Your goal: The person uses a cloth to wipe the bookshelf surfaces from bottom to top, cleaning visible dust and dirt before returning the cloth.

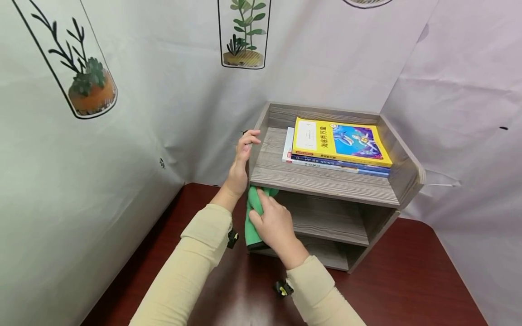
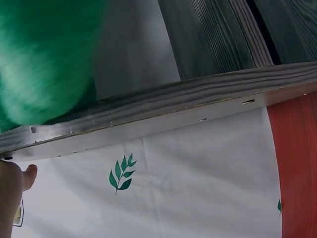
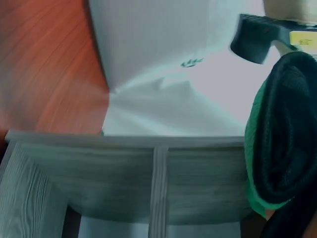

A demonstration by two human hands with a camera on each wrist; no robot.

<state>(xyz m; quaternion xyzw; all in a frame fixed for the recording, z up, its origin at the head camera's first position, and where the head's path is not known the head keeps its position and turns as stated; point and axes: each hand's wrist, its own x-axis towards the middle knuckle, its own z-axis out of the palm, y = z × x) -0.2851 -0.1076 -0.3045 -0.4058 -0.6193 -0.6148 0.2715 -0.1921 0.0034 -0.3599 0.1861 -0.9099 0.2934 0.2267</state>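
In the head view a grey wood-grain shelf unit [image 1: 281, 183] stands on a dark red table. At its left side, my left hand [image 1: 239, 165] rests against the side panel, with fingertips over the upper edge. My right hand [image 1: 277, 222] holds a green cloth [image 1: 253, 226] at the left end of the opening under the top board. The index finger presses the cloth up near that board's front corner. The cloth hangs down along the panel's front edge; in the left wrist view the green cloth [image 2: 44, 64] covers part of the panel edge [image 2: 198, 91].
A yellow book [image 1: 314, 140] lies on top of other books on the upper shelf. Lower shelf boards [image 1: 330, 226] sit beneath. White wall covering [image 1: 195, 90] with plant drawings stands close behind and at both sides. The red tabletop [image 1: 408, 280] extends around the unit.
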